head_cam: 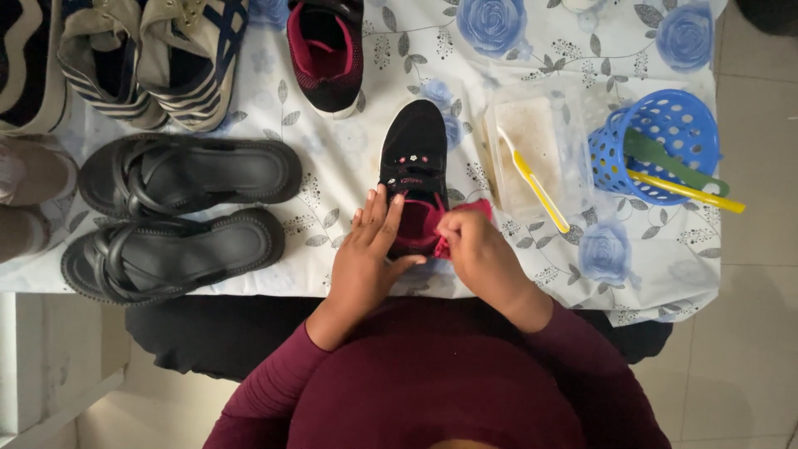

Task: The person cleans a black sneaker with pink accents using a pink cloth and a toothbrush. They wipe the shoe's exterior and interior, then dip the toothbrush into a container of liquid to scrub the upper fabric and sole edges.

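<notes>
Head view: left hand [366, 258] lies flat, steadying the black child's sneaker [413, 158]; right hand [475, 249] pinches a red cloth [470, 209] at its heel.

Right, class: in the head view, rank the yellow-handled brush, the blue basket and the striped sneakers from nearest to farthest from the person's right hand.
From the right hand:
1. Yellow-handled brush, just beyond it, in the clear tray.
2. Blue basket, farther right.
3. Striped sneakers, far corner on the left.
</notes>
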